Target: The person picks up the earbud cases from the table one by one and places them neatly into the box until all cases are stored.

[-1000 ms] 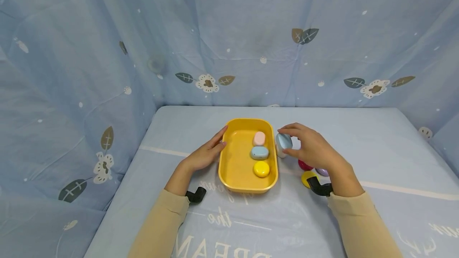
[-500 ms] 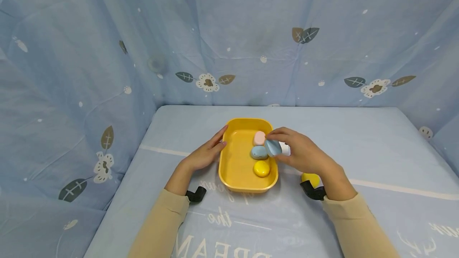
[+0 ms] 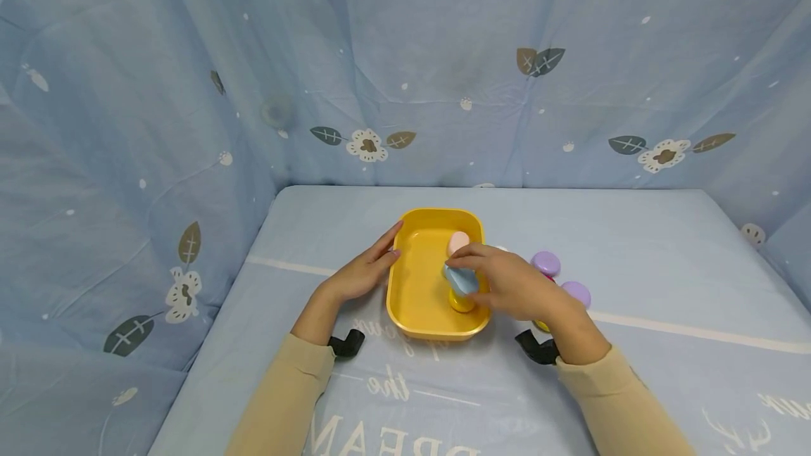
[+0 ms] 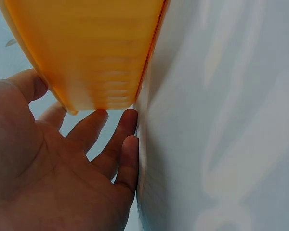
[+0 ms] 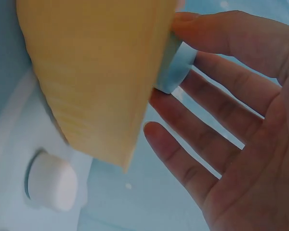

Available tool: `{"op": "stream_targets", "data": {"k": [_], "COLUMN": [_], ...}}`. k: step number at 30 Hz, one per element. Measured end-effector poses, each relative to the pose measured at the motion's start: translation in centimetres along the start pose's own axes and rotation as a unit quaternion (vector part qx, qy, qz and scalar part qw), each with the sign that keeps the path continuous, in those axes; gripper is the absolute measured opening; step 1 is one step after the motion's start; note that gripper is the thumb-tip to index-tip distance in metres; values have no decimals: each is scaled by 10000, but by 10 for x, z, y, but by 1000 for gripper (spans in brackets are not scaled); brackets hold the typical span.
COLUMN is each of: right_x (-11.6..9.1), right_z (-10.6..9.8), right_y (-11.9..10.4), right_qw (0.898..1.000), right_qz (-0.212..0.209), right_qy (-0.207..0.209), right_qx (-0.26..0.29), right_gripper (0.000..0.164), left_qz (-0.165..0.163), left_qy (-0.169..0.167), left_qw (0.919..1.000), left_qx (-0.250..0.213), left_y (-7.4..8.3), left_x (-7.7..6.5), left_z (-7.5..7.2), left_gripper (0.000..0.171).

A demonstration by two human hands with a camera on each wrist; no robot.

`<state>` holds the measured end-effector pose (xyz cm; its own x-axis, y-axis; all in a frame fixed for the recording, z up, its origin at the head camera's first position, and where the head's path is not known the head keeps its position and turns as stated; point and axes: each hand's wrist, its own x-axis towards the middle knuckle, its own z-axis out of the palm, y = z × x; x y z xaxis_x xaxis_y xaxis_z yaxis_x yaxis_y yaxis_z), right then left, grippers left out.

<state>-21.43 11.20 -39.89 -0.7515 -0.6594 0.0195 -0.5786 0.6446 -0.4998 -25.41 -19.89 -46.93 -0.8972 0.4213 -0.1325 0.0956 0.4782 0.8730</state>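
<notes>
A yellow plastic tray (image 3: 415,283) stands on the cloth-covered table. My left hand (image 3: 360,274) lies along its left wall, fingers extended, thumb close to the rim. Over the tray's right half, my right hand (image 3: 510,280) pinches a light blue rounded piece (image 3: 462,280) between thumb and fingers; the right wrist view shows the light blue piece (image 5: 176,70) just past the tray's rim. Inside the tray, a pink piece (image 3: 457,242) sits behind the held one, and a glossy yellow piece (image 3: 461,302) sits nearer. Another blue piece in the tray is mostly hidden.
Right of the tray lie two purple round pieces, one purple piece (image 3: 545,263) farther back and one purple piece (image 3: 576,293) nearer. Red and yellow pieces show partly behind my right hand. A white round piece (image 5: 53,180) stands beside the tray. Patterned blue cloth (image 3: 443,90) hangs behind the table.
My right hand has lifted the light blue piece from beside the tray and carried it left over the tray. The purple pieces are now uncovered. My left hand keeps its place.
</notes>
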Motion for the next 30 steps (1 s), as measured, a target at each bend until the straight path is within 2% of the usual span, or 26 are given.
{"op": "stream_targets", "data": {"k": [8,20,30], "right_x": [4,9,9], "right_z": [13,21,30], "right_y": [-6,-8,-10], "right_qw": [9994,9962,9944], "right_qz": [-212,-458,-609], "right_qy": [-289,-678,-722], "right_qx": [-27,-292,-476], "right_gripper": [49,45,46], "left_qz": [-9,-80,-31], "left_qy": [13,11,9], "left_qw": [10000,9999,10000], "left_qx": [5,62,44], "left_y": [1,0,0], "left_x": [1,0,1], "left_z": [1,0,1], "left_gripper": [59,58,58]}}
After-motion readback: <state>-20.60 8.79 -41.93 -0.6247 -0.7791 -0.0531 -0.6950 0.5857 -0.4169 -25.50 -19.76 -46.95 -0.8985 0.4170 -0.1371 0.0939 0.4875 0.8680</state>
